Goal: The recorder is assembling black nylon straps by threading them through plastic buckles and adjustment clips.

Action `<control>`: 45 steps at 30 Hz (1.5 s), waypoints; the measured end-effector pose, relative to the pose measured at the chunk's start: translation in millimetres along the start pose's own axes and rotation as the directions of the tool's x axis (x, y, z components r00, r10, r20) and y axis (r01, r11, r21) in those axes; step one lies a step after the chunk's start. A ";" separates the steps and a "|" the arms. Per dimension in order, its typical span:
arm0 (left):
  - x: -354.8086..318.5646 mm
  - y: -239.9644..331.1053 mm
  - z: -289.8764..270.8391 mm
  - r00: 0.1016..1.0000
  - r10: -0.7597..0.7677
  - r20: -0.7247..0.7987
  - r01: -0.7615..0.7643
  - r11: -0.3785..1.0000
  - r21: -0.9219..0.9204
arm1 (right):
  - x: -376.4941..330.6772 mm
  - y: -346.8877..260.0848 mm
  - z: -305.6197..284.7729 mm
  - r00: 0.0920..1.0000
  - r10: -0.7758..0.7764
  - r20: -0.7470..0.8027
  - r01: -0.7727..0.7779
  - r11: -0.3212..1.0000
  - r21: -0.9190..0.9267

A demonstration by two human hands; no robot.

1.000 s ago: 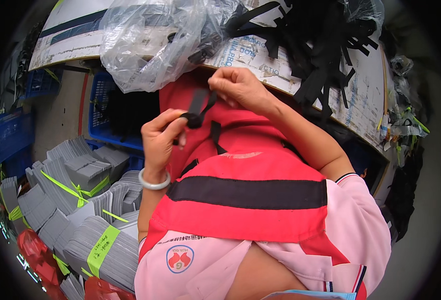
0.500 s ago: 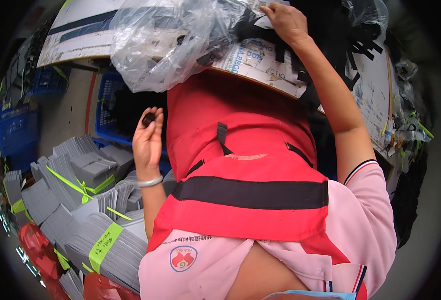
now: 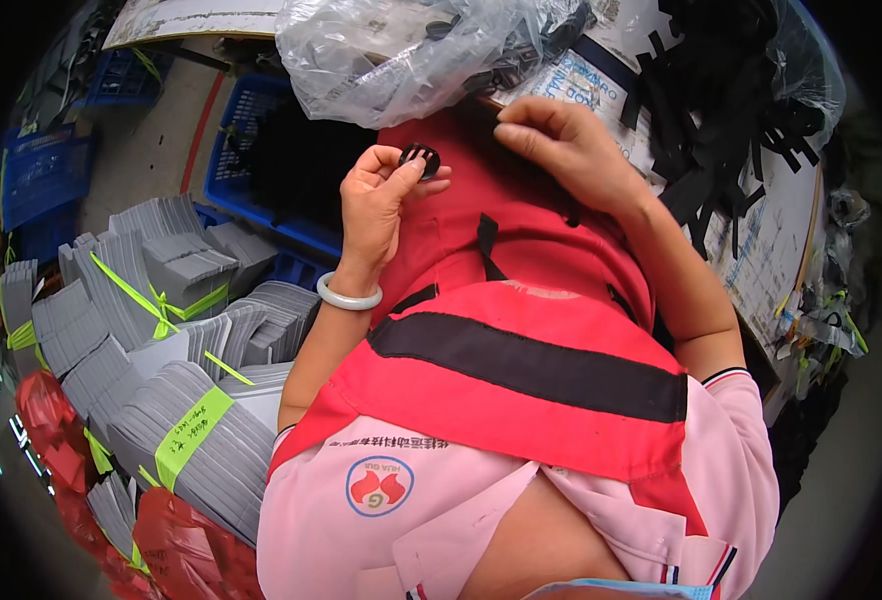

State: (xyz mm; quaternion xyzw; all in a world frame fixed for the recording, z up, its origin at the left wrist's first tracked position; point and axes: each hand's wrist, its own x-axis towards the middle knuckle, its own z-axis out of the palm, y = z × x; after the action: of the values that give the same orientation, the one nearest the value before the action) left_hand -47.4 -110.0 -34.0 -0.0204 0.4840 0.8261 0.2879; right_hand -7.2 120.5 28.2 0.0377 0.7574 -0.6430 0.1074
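Observation:
In front of the red apron, my left hand [image 3: 373, 205] pinches a small black plastic buckle [image 3: 420, 160] with slots between thumb and fingers. My right hand [image 3: 573, 152] hovers by the table's front edge, thumb and forefinger closed together. A dark patch lies beside those fingertips; whether they hold a strap there is hidden. Cut black straps [image 3: 701, 110] lie in a loose heap on the table, beyond my right hand. Left of the heap, a clear plastic bag [image 3: 361, 75] with black pieces [image 3: 506, 75] inside hangs over the table's front edge.
Down at my left, a blue crate [image 3: 223, 188] holds dark material. Bundles of grey sheets [image 3: 196, 440] tied with green strips fill the lower left, beside red plastic bags [image 3: 181, 545]. Crumpled clear plastic [image 3: 826, 325] lies by the table's right side.
My right hand has drawn back from the straps on the table toward my body. My left hand has moved up and to the right with the buckle, bringing the hands closer together.

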 end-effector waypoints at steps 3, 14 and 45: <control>-0.1 -5.9 4.9 0.999 -0.035 -0.020 0.035 0.999 -0.006 | -9.7 7.8 29.5 0.985 0.131 0.110 -0.144 0.982 0.120; -6.8 -13.4 15.7 0.960 0.279 0.016 -0.264 0.886 0.381 | -14.4 20.9 51.3 0.934 0.353 0.060 -0.351 0.869 0.348; -1.4 -18.5 -0.2 1.000 0.003 0.018 -0.005 0.994 0.109 | 0.1 30.8 41.4 0.939 0.326 0.110 -0.327 0.745 0.582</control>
State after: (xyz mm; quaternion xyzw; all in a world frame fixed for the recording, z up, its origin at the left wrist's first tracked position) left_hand -37.1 -104.0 -48.3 0.0038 0.5257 0.7992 0.2913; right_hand 3.4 85.1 -7.7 0.2007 0.5003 -0.8178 0.2014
